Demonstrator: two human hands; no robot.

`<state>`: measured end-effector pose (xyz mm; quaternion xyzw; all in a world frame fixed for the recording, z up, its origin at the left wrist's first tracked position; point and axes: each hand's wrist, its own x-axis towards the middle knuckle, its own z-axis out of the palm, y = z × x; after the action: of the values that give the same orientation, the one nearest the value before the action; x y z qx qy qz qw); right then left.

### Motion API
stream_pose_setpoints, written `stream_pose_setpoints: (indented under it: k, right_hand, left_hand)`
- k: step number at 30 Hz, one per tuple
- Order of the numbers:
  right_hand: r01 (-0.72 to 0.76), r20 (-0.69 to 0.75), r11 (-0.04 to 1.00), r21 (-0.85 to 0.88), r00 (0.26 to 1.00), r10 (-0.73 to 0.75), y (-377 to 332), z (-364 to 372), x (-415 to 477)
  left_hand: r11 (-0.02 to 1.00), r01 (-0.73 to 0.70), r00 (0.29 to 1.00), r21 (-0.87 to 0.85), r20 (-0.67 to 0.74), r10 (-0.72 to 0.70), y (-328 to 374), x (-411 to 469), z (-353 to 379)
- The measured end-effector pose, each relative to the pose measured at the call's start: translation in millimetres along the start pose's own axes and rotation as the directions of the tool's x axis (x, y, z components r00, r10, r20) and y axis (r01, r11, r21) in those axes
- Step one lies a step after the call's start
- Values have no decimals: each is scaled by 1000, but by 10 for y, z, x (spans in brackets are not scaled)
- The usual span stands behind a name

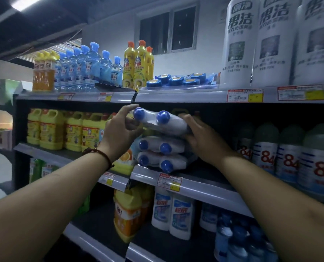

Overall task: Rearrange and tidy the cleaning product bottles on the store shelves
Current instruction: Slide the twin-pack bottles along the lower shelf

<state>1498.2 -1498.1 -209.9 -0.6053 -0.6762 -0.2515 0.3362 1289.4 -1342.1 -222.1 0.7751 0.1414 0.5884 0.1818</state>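
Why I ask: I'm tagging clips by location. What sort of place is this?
Probably a shop's cleaning-products aisle: tiered shelves with price tags clipped along their front edges, stocked with rows of identical goods, such as yellow jugs and white bottles marked 84.
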Motion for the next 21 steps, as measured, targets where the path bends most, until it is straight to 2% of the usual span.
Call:
stream_pose_setpoints:
  k: [2, 3, 6, 10, 14, 18, 21]
  right_hand:
    - [51, -35, 996, 76, 998, -49, -121, -52, -90]
    - [67, -62, 993, 102, 996, -61, -170, -73, -131]
    - [98, -139, 989, 113, 987, -82, -297, -160, -267]
    - [130, -248, 973, 188, 965, -81, -471, -351, -404]
    - [75, -324, 942, 328, 945, 38, -640, -534, -420]
    - [14, -311, 866, 500, 936, 165, -786, -715, -428]
    - [-19, -231, 735, 678, 944, 237, -889, -753, -444]
  left_hand:
    - [973, 131, 991, -192, 10, -131, 124, -13, 21]
    - [959, 158, 987, -234, -1, -162, 165, -10, 32]
    - [923, 188, 977, -337, -31, -210, 285, -29, -3]
    - [858, 238, 971, -455, 80, -226, 476, -54, -82]
    - [848, 317, 939, -424, 269, -216, 747, -74, -49]
    - [804, 277, 960, -526, 176, -216, 998, -67, 19]
    - [715, 304, 952, -630, 181, -245, 1083, -153, 15]
